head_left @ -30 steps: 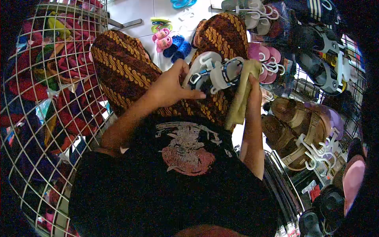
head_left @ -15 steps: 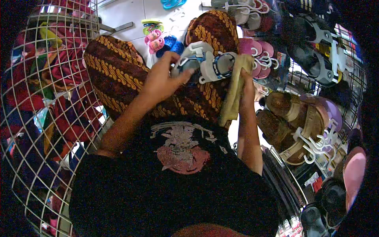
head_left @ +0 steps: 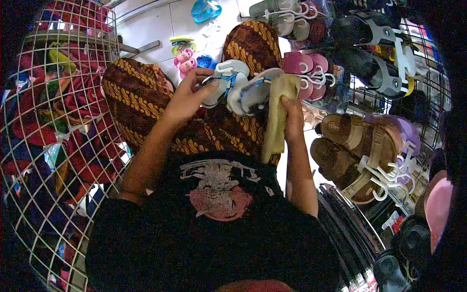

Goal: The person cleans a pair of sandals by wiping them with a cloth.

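Note:
My left hand (head_left: 184,100) grips a pair of white sandals with blue straps (head_left: 233,90), joined on a white plastic hanger, held above my lap. The soles now face me. My right hand (head_left: 293,117) holds a yellowish cloth (head_left: 275,119) that hangs down and presses against the right side of the sandals. I sit with batik-patterned trousers (head_left: 141,97) over both knees.
A wire basket (head_left: 53,136) full of red and dark footwear curves along my left. Brown strap sandals (head_left: 360,151), pink sandals (head_left: 306,65) and dark shoes hang on racks at my right. Small pink and blue children's clogs (head_left: 187,56) lie on the white tile floor ahead.
My left hand has turned the sandal pair so its soles face me and shifted its grip to the left edge. The cloth hand stayed against the sandals' right side.

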A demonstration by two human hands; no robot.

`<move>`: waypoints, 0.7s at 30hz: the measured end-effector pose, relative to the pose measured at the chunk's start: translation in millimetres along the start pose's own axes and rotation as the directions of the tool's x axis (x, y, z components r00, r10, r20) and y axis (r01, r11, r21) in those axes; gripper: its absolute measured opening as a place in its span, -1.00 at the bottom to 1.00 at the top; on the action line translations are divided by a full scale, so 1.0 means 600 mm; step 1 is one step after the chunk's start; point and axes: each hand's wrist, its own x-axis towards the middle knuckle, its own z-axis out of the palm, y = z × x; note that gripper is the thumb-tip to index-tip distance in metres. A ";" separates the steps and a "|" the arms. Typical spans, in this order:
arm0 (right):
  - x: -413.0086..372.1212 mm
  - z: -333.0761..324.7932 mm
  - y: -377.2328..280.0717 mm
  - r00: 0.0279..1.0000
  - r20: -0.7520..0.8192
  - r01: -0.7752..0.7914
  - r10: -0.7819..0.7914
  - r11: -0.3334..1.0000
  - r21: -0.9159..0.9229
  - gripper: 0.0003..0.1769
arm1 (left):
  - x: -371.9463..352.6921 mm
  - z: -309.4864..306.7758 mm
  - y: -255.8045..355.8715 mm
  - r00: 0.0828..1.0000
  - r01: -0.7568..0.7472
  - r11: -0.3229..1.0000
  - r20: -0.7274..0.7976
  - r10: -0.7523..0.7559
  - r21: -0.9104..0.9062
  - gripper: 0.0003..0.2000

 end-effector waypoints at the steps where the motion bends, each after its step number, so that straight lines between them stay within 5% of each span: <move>1: 0.004 -0.005 0.000 0.998 -0.007 -0.068 0.068 0.998 0.017 -0.39 | -0.001 0.001 0.004 1.000 0.025 1.000 0.009 -0.025 -0.012 -0.68; 7: 0.012 -0.033 0.025 0.990 0.035 -0.138 0.133 0.961 0.240 -0.40 | -0.016 0.015 0.021 0.984 -0.124 0.982 0.142 0.104 0.140 -0.70; 11: 0.019 -0.044 0.035 0.986 0.131 -0.152 0.106 0.897 0.415 -0.43 | -0.025 0.034 0.045 0.981 -0.018 0.999 0.192 0.008 0.052 -0.65; 14: 0.036 -0.051 0.034 0.976 0.204 -0.162 0.071 0.865 0.476 -0.44 | -0.038 0.084 0.044 0.952 -0.303 0.953 0.028 0.303 -0.001 -0.58; 18: 0.047 -0.059 0.050 0.971 0.224 -0.191 0.085 0.839 0.509 -0.42 | -0.029 0.086 0.045 0.895 -0.436 0.883 0.182 0.406 0.175 -0.56; 21: 0.046 -0.062 0.052 0.989 0.121 -0.129 0.085 0.895 0.427 -0.40 | -0.025 0.084 0.050 0.955 -0.237 0.967 0.207 0.213 0.099 -0.72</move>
